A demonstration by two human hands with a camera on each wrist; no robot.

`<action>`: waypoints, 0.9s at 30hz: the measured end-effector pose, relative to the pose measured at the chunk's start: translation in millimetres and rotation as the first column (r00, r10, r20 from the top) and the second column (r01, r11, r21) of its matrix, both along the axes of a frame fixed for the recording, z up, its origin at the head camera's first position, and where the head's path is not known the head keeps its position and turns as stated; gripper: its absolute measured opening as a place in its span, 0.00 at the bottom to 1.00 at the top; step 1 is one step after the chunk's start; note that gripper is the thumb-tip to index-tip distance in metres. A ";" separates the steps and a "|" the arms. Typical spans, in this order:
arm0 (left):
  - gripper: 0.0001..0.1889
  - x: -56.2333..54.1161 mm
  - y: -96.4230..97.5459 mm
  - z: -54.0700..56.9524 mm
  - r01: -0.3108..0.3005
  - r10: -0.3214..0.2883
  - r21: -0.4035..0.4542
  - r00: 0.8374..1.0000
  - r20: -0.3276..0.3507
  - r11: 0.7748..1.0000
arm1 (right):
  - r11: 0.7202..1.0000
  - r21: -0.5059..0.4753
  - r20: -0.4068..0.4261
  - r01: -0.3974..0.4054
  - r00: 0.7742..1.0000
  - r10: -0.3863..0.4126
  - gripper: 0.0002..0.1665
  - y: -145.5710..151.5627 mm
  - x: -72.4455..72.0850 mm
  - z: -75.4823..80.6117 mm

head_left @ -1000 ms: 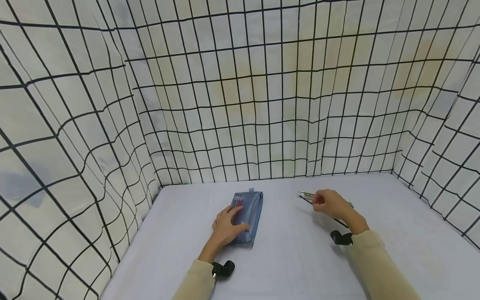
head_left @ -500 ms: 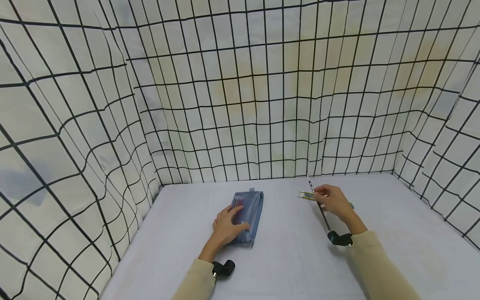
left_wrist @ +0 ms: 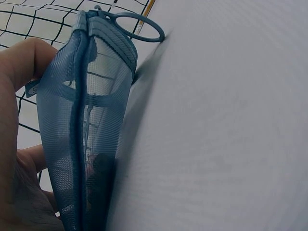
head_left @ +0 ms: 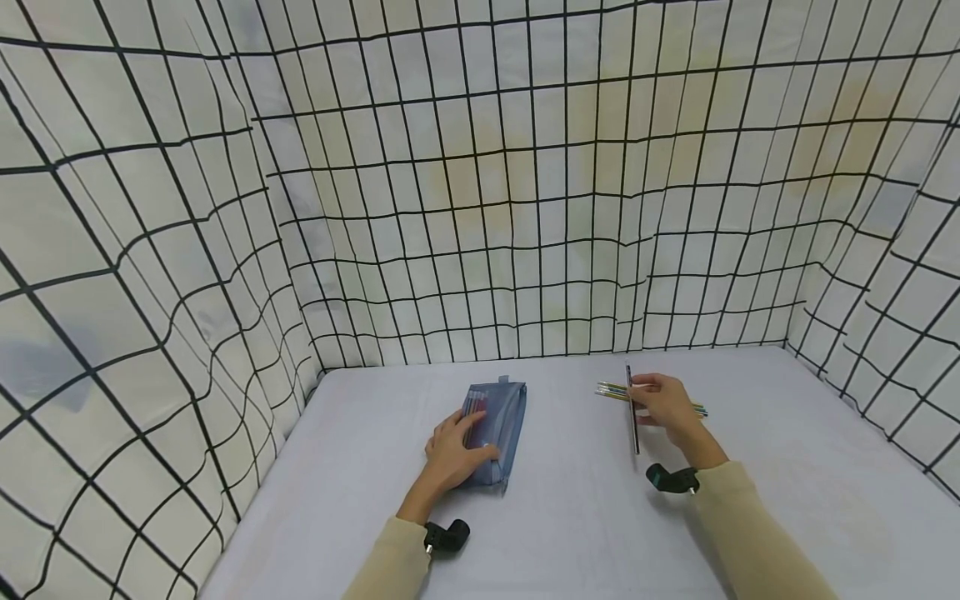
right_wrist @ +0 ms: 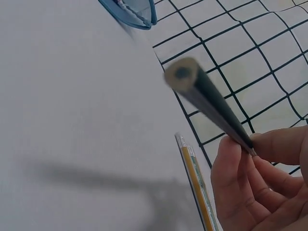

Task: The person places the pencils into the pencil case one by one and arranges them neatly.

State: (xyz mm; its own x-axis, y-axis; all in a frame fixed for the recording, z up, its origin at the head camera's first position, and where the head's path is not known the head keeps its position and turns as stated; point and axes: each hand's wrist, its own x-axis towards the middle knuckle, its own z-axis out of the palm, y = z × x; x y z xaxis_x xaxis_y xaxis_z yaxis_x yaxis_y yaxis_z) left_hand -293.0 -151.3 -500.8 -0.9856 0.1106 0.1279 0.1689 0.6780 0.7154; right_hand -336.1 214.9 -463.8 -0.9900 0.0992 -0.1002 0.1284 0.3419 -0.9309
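Note:
A blue see-through mesh pencil case (head_left: 506, 429) lies on the white tabletop, left of centre. My left hand (head_left: 452, 455) holds it, fingers over its left side and thumb across its lower part. Several slim sticks show inside near its left edge. In the left wrist view, the zip of the mesh case (left_wrist: 62, 120) runs lengthwise, with a ring at its far end. To the right, my right hand (head_left: 670, 410) pinches a dark pencil (head_left: 635, 433) between thumb and fingertips. The right wrist view shows that pencil (right_wrist: 216, 106) with its flat, unsharpened end towards the camera.
Several pencils (head_left: 609, 389), yellow and green among them, lie bunched on the table (head_left: 555, 517) beneath the right hand. A black grid net (head_left: 540, 200) over white cloth stands around the back and sides. A small black camera sits on each wrist.
My right hand has lifted the dark pencil from beside the other pencils and turned it from slanting to nearly straight away from me. The left hand and pencil case have stayed put.

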 end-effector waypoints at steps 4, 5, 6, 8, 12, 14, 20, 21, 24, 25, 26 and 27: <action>0.40 -0.1 0.2 0.2 -0.002 0.002 -0.001 1.000 -0.001 1.000 | 0.999 -0.042 0.033 0.011 0.999 -0.010 0.26 -3.6 0.8 -0.7; 0.40 0.0 0.2 0.2 -0.003 0.003 -0.001 1.000 -0.002 1.000 | 0.999 -0.047 0.040 0.013 0.999 -0.011 0.26 -4.7 1.0 -0.8; 0.40 0.0 0.2 0.3 -0.003 0.003 -0.001 1.000 -0.003 1.000 | 0.999 -0.052 0.045 0.015 0.999 -0.013 0.26 -5.7 1.0 -1.0; 0.40 0.3 0.0 0.4 -0.003 0.003 0.001 1.000 -0.004 1.000 | 0.998 -0.058 0.050 0.014 0.999 -0.011 0.26 -7.4 1.0 -1.7; 0.40 0.7 0.1 1.0 -0.002 0.002 0.005 1.000 -0.007 1.000 | 0.998 -0.060 0.048 -0.004 0.999 0.007 0.26 -9.9 0.6 -3.8; 0.40 0.8 0.2 1.2 -0.003 0.003 0.004 1.000 -0.008 1.000 | 0.998 -0.067 0.050 -0.013 0.999 0.016 0.26 -11.3 0.7 -4.8; 0.40 1.2 0.4 1.2 -0.004 0.004 0.004 1.000 -0.006 1.000 | 0.995 -0.097 0.060 -0.036 0.997 0.042 0.26 -19.7 2.8 -6.8; 0.40 1.0 0.4 1.2 -0.004 0.004 0.003 1.000 -0.007 1.000 | 0.994 -0.104 0.059 -0.037 0.997 0.043 0.26 -21.6 3.0 -7.2; 0.40 0.6 0.3 0.7 -0.005 0.005 0.002 1.000 -0.007 1.000 | 0.992 -0.117 0.055 -0.036 0.998 0.043 0.26 -28.0 3.7 -9.0; 0.39 0.4 0.3 0.5 -0.006 0.006 0.001 1.000 -0.007 1.000 | 0.992 -0.127 0.059 -0.026 0.998 0.034 0.25 -30.7 3.7 -9.3; 0.39 0.3 0.2 0.4 -0.006 0.006 0.000 1.000 -0.008 1.000 | 0.991 -0.131 0.057 -0.025 0.998 0.033 0.25 -33.2 4.2 -9.7; 0.39 0.2 0.2 0.2 -0.006 0.006 -0.001 1.000 -0.009 1.000 | 0.991 -0.134 0.059 -0.021 0.998 0.029 0.25 -35.6 4.7 -10.0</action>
State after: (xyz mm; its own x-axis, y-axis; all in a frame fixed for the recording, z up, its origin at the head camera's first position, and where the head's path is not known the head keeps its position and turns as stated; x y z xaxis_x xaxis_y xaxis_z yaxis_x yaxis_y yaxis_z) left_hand -292.8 -151.1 -500.6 -0.9851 0.1047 0.1364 0.1710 0.6796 0.7133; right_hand -331.5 179.2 -473.8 -0.9837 0.0562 -0.1706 0.1788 0.2194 -0.9591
